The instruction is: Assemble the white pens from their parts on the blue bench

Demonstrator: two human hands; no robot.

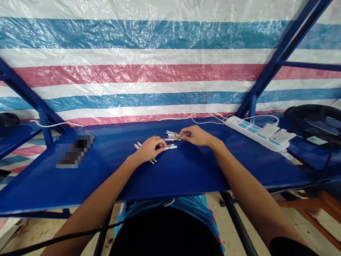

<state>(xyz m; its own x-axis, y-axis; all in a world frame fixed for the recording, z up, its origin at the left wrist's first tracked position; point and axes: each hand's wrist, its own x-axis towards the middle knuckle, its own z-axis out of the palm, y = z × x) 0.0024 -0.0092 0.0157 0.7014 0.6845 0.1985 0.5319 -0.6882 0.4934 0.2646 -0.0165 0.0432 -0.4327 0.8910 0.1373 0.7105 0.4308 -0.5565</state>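
My left hand [149, 148] is closed over the blue tabletop, its thumb and forefinger pinching the near end of a white pen [172, 147]. To the right, my right hand [197, 135] is closed on a slim pen refill [187, 134], which slants down left towards my left fingertips. Several white pens [170, 132] lie close together just beyond the gap between my hands. More white pens [153, 161] poke out under and beside my left hand, partly hidden by it.
On the blue table [191, 170], a white power strip [255, 133] with plugs and white cables lies right. A blurred-out flat object [76, 151] lies left. Blue metal posts [282, 53] rise before a striped plastic sheet [160, 74]. A black coiled item [314, 113] sits far right.
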